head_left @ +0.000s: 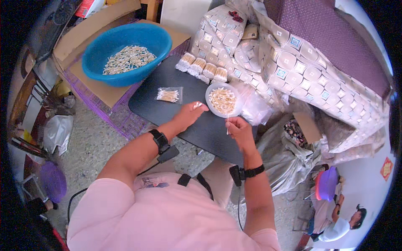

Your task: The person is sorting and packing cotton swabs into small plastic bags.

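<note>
My right hand (240, 131) pinches a single cotton swab (228, 119) between thumb and fingers, at the near edge of a white bowl (207, 97). Loose cotton swabs (222, 100) fill the bowl. Just left of it, my left hand (188, 116) is closed, with small white swab tips (197, 104) showing at its fingers; how many it holds I cannot tell. A clear bag of swabs (169, 95) lies flat beyond my left hand. Bundles of swabs (202, 67) stand in a row at the far side of the black table (205, 136).
Clear plastic bags (254, 108) lie right of the bowl. A blue basin (121, 81) with loose swabs rests on cardboard (98, 93) at the far left. A patterned cloth cover (289, 69) borders the table's far right. Another person (337, 230) sits at the lower right.
</note>
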Demonstrator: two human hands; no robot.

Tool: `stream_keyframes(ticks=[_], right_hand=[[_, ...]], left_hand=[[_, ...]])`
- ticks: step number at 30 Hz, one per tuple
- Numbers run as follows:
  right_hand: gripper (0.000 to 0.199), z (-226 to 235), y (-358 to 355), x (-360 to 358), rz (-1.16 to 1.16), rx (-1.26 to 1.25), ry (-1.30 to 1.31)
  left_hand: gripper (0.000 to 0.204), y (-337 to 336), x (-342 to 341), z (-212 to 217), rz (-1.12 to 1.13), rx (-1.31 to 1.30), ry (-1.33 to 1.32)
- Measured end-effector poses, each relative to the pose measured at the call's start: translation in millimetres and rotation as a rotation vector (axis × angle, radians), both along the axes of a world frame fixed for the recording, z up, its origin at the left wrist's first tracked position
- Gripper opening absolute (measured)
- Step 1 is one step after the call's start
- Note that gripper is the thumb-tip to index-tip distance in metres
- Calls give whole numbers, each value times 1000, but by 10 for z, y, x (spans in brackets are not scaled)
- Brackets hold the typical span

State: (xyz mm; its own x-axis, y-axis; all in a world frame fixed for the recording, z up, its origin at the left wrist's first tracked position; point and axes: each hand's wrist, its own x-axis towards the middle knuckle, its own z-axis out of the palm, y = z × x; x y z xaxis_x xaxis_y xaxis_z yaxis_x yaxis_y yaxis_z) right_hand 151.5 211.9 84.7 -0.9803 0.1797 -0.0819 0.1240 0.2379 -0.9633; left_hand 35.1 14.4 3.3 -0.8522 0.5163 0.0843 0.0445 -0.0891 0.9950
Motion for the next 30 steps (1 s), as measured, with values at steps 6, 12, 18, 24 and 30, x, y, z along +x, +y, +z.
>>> stream_keyframes(ticks=[6,12,18,24,30], right_hand=[[12,-184,-204,91,-32,-300,1],[12,-267,-301,146,5,-219,84],[11,-243,-463,251,-153,-367,122],[11,-183,-335,285,-310,-425,359],[10,-114,-319,276,-215,-413,442]], left_hand=[[23,162,352,465,-218,74,-268],[17,171,417,416,-244,145,-299],[14,156,436,450,-166,186,-308],[16,199,552,564,-109,76,-249],[25,142,715,596,-289,-28,-192]])
